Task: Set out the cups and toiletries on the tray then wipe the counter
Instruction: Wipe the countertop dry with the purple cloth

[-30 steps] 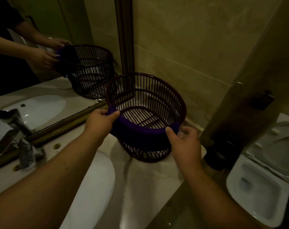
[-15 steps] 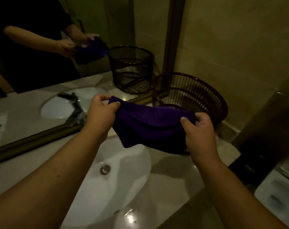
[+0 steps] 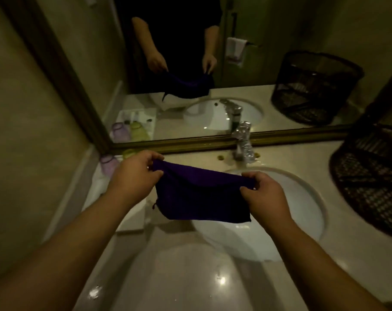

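A dark purple cloth [image 3: 201,196] hangs stretched between my hands above the sink's left edge. My left hand [image 3: 135,173] pinches its top left corner and my right hand [image 3: 263,194] pinches its top right corner. On the left of the counter lies a white tray [image 3: 130,221], mostly hidden by my left arm. A pale purple cup [image 3: 108,163] and a pale green cup [image 3: 129,153] stand at its far end by the mirror. The mirror reflects small toiletry bottles on the tray.
The white sink basin [image 3: 280,221] is set in the beige counter [image 3: 190,277], with a chrome tap [image 3: 242,140] behind it. A dark wicker basket [image 3: 370,182] stands at the right. A gold-framed mirror [image 3: 190,63] runs along the back; a wall closes the left.
The view swung left from the basket to the sink and tray. My hands carried the purple cloth off the basket rim and now hold it spread over the sink edge.
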Motion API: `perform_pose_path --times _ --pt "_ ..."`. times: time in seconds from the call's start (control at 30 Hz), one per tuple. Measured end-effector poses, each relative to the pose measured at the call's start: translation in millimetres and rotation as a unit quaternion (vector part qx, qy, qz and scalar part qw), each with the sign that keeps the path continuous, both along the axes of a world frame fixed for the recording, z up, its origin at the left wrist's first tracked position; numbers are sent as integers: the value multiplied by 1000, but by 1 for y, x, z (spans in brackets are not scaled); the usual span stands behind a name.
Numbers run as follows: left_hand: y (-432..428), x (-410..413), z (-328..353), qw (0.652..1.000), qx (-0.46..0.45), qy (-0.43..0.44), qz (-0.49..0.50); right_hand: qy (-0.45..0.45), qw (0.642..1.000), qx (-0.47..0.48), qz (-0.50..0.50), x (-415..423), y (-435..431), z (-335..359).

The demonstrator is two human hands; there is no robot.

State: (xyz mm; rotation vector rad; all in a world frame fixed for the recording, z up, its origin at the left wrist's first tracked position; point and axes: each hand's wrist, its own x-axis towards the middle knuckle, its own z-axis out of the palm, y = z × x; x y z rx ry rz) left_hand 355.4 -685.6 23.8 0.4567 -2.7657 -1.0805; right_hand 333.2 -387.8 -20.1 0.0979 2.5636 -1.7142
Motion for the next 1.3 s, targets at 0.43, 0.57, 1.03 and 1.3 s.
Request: perform_pose_path --times 0.43,0.57,1.03,1.3 --pt "-30 21 -44 996 -33 61 -50 51 993 84 68 34 -70 -19" --pt "-30 18 -56 998 -56 36 -11 51 998 26 15 33 -67 -24" --pt "-102 202 -211 953 -240 -186 26 105 846 383 354 114 -143 -140" --pt "-121 230 -237 946 -258 -199 -6 99 781 479 388 122 -147 -187"
